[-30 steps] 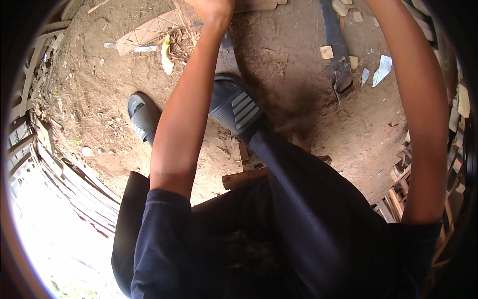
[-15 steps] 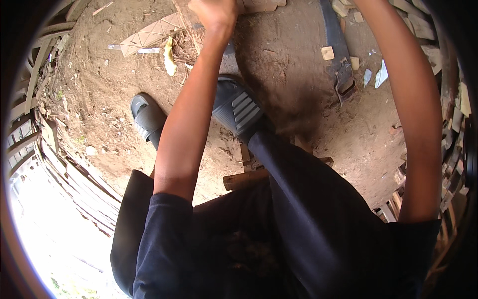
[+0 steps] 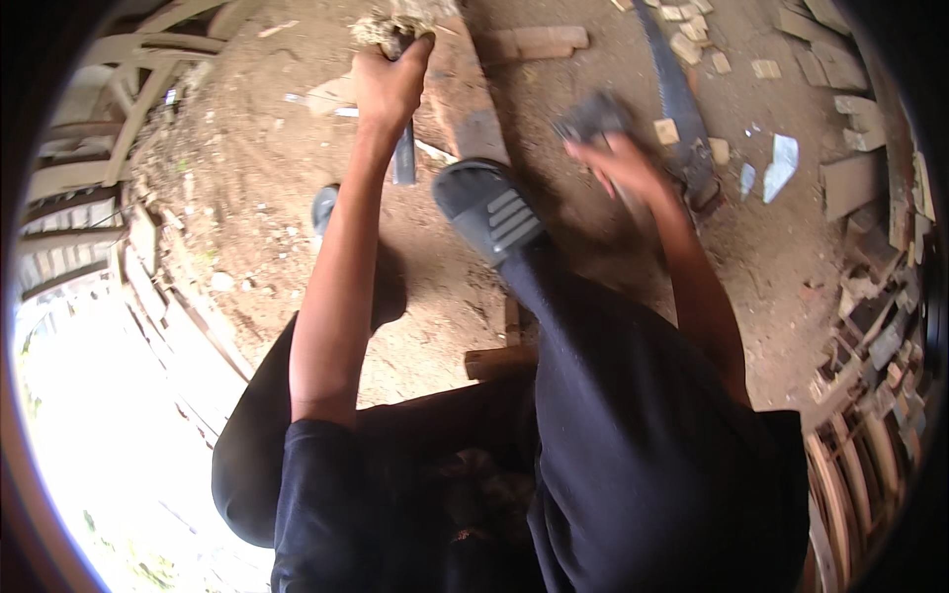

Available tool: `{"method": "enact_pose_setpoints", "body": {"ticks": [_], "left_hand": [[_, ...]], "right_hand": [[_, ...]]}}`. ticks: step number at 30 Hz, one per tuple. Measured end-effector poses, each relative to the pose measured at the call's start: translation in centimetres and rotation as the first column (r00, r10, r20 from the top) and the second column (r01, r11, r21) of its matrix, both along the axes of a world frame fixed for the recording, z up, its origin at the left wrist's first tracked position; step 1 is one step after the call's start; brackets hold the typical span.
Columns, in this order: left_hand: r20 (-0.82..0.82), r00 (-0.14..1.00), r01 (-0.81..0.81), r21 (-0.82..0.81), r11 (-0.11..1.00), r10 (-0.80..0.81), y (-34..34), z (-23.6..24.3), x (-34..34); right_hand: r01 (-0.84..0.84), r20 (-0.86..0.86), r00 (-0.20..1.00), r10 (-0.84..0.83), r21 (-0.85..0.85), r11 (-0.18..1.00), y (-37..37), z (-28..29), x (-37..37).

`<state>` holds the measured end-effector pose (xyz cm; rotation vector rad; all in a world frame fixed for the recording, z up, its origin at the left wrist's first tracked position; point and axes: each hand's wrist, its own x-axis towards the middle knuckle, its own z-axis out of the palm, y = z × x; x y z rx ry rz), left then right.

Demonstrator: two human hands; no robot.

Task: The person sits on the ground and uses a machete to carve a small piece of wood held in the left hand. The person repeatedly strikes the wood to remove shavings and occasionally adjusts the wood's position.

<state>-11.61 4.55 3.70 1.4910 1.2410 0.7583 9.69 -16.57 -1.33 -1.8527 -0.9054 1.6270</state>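
Note:
My left hand [image 3: 388,91] is wrapped round a chisel [image 3: 404,158]. Its flat dark blade sticks out below the fist, and a pale, frayed clump [image 3: 388,33] shows at the top. Beside it lies a wooden plank [image 3: 457,84], with my dark striped slide sandal [image 3: 489,212] against its near end. To the right, my right hand [image 3: 628,168] is closed on a hammer [image 3: 596,117] held above the dirt. Motion blurs its dark head, and its handle slants back beneath the hand.
A long handsaw [image 3: 677,94] lies on the dirt at right, with small wood blocks [image 3: 766,69] around it. Pale shards [image 3: 781,168] lie farther right. Stacked wood offcuts [image 3: 870,237] line the right edge; another short board [image 3: 534,42] lies beyond the plank.
My right hand has come down and inward into view with the hammer. My left hand sits lower, showing the chisel. The view has shifted, revealing more of the plank.

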Motion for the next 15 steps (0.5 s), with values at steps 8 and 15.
{"method": "enact_pose_setpoints", "body": {"ticks": [8,15], "left_hand": [[-0.818,0.433,0.598,-0.053,0.799,-0.379,1.4,10.2,-11.9],[-0.779,0.571,0.436,0.021,0.9,-0.258,-9.2,24.8,-15.0]], "right_hand": [[0.042,0.442,0.897,0.035,-0.162,0.986,-13.1,-6.8,-1.4],[-0.146,0.633,0.74,0.227,-0.177,0.973,-15.6,-0.6,-1.5]]}}
